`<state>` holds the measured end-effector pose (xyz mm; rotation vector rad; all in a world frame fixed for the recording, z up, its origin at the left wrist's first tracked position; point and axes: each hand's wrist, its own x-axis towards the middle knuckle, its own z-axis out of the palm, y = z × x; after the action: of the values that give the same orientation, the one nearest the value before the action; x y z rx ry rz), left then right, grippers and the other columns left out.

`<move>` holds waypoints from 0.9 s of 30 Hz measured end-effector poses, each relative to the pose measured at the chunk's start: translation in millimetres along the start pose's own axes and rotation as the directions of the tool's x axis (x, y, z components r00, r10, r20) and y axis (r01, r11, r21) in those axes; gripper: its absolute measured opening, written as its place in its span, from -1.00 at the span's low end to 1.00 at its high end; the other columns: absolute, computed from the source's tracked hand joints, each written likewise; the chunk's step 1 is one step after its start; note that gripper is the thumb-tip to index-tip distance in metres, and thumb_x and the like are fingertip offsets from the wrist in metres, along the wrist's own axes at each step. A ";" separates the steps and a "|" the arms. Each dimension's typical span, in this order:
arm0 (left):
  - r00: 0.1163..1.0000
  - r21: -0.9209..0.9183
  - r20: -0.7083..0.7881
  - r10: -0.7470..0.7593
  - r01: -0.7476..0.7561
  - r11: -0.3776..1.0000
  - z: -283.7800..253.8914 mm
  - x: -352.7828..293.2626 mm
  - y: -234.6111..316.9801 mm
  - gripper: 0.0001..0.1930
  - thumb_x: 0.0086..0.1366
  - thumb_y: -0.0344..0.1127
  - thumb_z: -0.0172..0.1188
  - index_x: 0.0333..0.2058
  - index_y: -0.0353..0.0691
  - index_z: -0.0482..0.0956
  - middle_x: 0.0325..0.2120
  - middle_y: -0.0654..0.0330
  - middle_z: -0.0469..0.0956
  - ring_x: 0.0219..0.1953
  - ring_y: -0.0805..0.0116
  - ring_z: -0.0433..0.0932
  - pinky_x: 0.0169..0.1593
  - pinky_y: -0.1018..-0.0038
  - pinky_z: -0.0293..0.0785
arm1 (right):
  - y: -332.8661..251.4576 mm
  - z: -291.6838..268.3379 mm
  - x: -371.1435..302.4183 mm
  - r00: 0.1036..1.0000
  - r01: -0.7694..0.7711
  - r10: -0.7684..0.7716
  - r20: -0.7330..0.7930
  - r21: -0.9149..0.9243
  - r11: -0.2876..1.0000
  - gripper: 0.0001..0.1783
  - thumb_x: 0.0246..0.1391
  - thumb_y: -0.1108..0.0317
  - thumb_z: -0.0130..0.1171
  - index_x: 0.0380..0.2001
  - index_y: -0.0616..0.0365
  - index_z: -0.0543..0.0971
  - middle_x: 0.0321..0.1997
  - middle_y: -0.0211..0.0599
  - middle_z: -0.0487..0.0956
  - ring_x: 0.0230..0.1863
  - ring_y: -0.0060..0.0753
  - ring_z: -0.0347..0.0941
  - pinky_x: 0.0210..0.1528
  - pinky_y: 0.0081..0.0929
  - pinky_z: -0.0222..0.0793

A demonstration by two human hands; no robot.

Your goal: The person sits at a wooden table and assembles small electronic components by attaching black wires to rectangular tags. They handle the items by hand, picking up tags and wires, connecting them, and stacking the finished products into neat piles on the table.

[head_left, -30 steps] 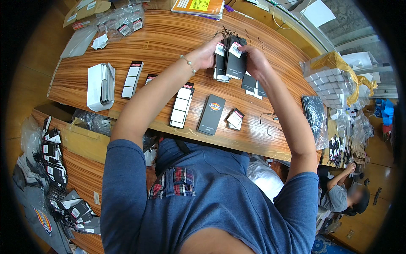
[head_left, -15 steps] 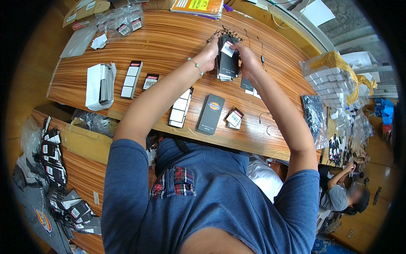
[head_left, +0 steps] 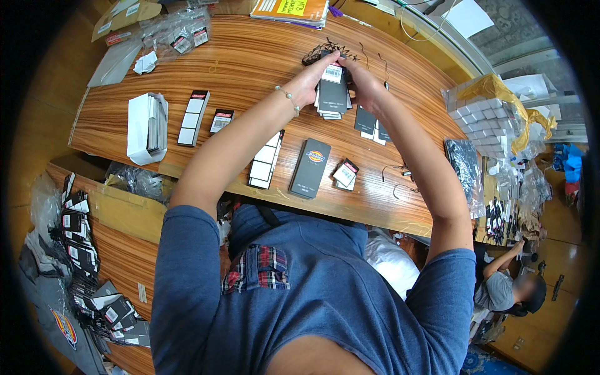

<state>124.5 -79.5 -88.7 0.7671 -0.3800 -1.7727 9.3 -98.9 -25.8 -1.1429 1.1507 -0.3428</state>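
Since each kind of thing lies in its own spot, the table [head_left: 256,53] seems laid out for easy reaching. By its right edge I have a bag [head_left: 481,119] of white boxes, probably parked there out of the arms' way, with a black packet [head_left: 461,164] beside it, toward the near edge. Toward the left edge sits a white pack [head_left: 147,128], its wrapping folded about a bundle of cards, which should stop them spreading.

Between the table's middle and far edge, I see the left hand [head_left: 308,82] and right hand [head_left: 366,86] set narrow, holding the black tags [head_left: 333,94] from both sides, fingertips nearly meeting at the far end. I judge that hold suits a loose stack: its lower ends poke out unevenly toward the near edge. Whether the table bears its weight, I cannot tell.

Along the near edge, a grey pile [head_left: 310,169] lies between white strips [head_left: 267,162] and small labels [head_left: 345,174], spaced, I'd guess, so kinds don't mix. Black strings [head_left: 328,47] bunch past the stack's far end, leaving the tag faces uncovered.
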 end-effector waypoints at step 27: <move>0.860 0.394 -0.175 0.479 -0.384 0.835 29.3 -57.8 22.1 -0.01 0.04 0.43 -0.15 0.21 -0.24 -0.15 0.20 -0.07 -0.10 0.28 0.08 -0.25 0.23 0.02 -0.46 | -41.0 -61.7 7.5 0.934 0.293 -0.169 0.313 -0.406 0.866 -0.36 -0.35 0.23 0.32 -0.10 0.13 0.35 -0.37 -0.29 0.51 -0.42 -0.54 0.47 -0.36 -0.58 0.46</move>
<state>131.2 -36.4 -36.0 1.0616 -0.6418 -1.1617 -26.8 -155.0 7.2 -1.6903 0.8689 -0.0973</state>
